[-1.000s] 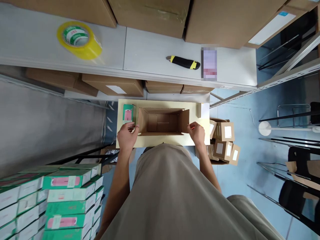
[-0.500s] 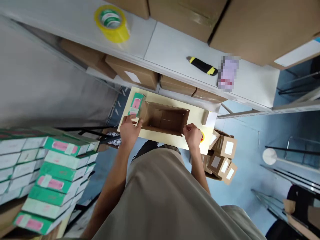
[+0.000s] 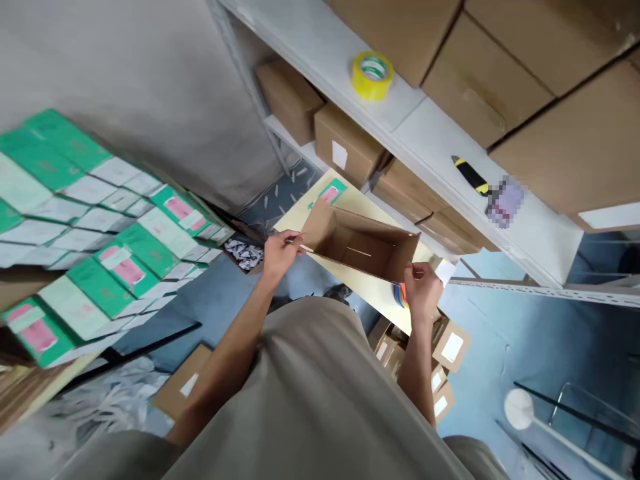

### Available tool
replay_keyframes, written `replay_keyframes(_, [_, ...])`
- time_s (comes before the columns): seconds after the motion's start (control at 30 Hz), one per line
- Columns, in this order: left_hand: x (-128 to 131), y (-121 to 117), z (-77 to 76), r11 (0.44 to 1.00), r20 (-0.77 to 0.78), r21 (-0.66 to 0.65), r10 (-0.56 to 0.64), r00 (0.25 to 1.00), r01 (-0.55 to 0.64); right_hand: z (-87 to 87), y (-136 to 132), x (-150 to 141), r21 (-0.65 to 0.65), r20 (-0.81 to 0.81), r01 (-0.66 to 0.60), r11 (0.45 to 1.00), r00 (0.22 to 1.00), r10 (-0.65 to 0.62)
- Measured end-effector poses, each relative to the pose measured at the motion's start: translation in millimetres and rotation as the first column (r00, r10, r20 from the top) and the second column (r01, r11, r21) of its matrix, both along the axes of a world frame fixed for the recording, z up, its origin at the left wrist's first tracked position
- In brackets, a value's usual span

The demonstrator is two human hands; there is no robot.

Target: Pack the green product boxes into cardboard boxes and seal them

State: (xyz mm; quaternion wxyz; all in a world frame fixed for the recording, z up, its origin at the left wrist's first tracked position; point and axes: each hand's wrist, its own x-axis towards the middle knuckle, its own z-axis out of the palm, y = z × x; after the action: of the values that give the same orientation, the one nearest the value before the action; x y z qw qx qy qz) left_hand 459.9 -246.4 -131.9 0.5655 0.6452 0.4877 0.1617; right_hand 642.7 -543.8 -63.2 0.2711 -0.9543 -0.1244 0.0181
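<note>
An open-topped cardboard box is held between my two hands over a small cream table. My left hand pinches its near left corner with fingers closed. The near right corner is gripped by my right hand, thumb and fingers pressed together on the cardboard. Bare brown cardboard shows inside, with a seam along the bottom. Behind its left end a green carton with a pink label lies on the table. A coloured tape roll is partly hidden by my right hand, near a white box.
Above the table, a white shelf carries yellow tape, a black-and-yellow utility knife, a pixelated item and large cartons. Green-and-white cartons are stacked at left. Small labelled boxes lie right of the table.
My view has turned, so the shelf and table slant more. The cardboard box now looks raised and tilted, with both hands still at its near corners.
</note>
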Motion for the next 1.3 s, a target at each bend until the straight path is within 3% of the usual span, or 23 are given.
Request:
replay_keyframes(0.17, [-101,37,35.3,0.983,0.254,-0.109,0.172,0.952,-0.148,35.1,48,-61,0.103,0.134,-0.075,0.992,0.989,0.061])
replay_keyframes(0.37, [-275,73,69.5,0.913,0.316,-0.108,0.406,0.858,-0.392,66.1,162,-157,0.222,0.188,-0.313,0.924,0.943,0.274])
replay_keyframes(0.53, [-398,77,73.3,0.729,0.301,-0.059,0.664,0.685,-0.682,65.7,270,-234,0.248,0.161,-0.579,0.777,0.815,0.556])
replay_keyframes(0.67, [-467,66,66.6,0.561,0.257,-0.059,0.808,0.531,-0.825,57.5,344,-290,0.214,0.117,-0.750,0.626,0.656,0.746])
replay_keyframes(0.8, [-509,54,60.1,0.400,0.229,-0.073,0.898,0.375,-0.913,47.8,399,-338,0.155,0.061,-0.834,0.529,0.543,0.838])
replay_keyframes(0.9, [-528,54,56.4,0.333,0.203,-0.070,0.928,0.313,-0.940,41.8,427,-367,0.145,0.032,-0.865,0.481,0.490,0.871])
replay_keyframes(1.07, [-544,74,51.7,0.304,0.164,-0.051,0.942,0.292,-0.951,35.8,461,-389,0.126,-0.005,-0.897,0.423,0.426,0.905])
replay_keyframes(1.3, [-552,101,57.8,0.275,0.163,-0.058,0.951,0.263,-0.960,34.8,496,-383,0.215,-0.087,-0.904,0.370,0.360,0.929])
